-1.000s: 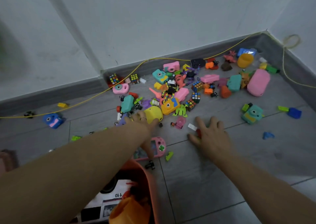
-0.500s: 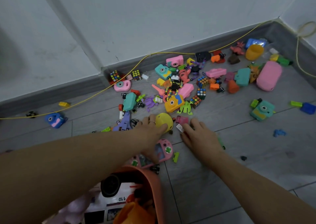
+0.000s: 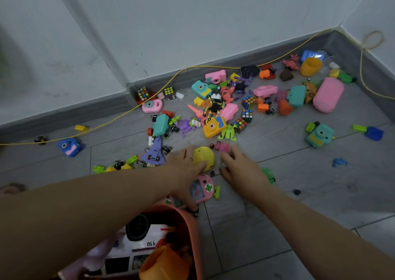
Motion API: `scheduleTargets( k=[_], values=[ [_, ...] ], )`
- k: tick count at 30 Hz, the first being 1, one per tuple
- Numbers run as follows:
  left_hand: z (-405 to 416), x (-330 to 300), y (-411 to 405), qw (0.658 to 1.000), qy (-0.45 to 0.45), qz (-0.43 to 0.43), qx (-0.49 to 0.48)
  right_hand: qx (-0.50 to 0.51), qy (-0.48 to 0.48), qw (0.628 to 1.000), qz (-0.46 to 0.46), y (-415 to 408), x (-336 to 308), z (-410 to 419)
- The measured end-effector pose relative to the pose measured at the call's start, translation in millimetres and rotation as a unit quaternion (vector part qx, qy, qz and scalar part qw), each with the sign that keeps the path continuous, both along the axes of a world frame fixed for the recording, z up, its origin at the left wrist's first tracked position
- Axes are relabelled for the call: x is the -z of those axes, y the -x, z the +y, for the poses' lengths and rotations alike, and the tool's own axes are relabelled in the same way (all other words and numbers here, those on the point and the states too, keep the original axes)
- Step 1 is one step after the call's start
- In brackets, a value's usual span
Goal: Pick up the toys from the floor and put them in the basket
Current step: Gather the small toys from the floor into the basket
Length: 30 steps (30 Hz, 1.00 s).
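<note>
Many small toys lie scattered on the grey floor, thickest near the wall. My left hand (image 3: 183, 168) lies spread, its fingers against the left side of a round yellow toy (image 3: 205, 155); its thumb reaches down beside a pink game toy (image 3: 203, 189). My right hand (image 3: 243, 168) rests flat on the floor just right of the yellow toy, fingers spread, with a small pink toy (image 3: 222, 146) at its fingertips. A green toy (image 3: 268, 173) peeks out behind that hand. The orange basket (image 3: 195, 232) stands at the bottom, holding a white toy car (image 3: 145, 243) and an orange cup (image 3: 164, 264).
A yellow cable (image 3: 128, 113) runs along the skirting and up the right wall. A purple shuttle (image 3: 155, 152) lies left of my hands, a blue camera toy (image 3: 69, 147) far left, a teal camera toy (image 3: 319, 134) and a big pink case (image 3: 328, 95) to the right.
Both hands have drawn closer together around the yellow toy. The right hand slid left and toward me across the floor, and the view tilted down onto the basket.
</note>
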<state>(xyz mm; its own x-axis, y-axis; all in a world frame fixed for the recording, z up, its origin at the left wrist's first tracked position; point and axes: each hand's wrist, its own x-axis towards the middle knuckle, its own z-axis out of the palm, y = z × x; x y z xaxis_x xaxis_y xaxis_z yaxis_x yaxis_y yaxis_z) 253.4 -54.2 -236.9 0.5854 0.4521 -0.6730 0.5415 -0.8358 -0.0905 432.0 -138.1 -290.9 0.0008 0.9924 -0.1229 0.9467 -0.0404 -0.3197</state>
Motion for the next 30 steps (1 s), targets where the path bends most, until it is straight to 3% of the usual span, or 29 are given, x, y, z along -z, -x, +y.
scheduleTargets(
  k=[4,10,13,19,30],
  values=[
    [-8,9,2,1.000,-0.012,-0.009,-0.019,0.023,-0.023,0.996,0.088,1,0,-7],
    [-13,9,9,0.998,0.008,-0.026,-0.060,0.030,-0.075,0.987,0.143,16,2,-36],
    [-15,12,14,0.994,0.017,-0.036,-0.100,0.001,-0.046,0.994,0.100,19,3,-44],
    [-32,11,17,0.989,0.038,-0.025,-0.139,-0.071,0.013,0.992,-0.101,18,-1,-46],
    [-34,14,21,0.985,0.015,-0.078,-0.156,-0.088,-0.058,0.987,-0.121,19,7,-52]
  ],
)
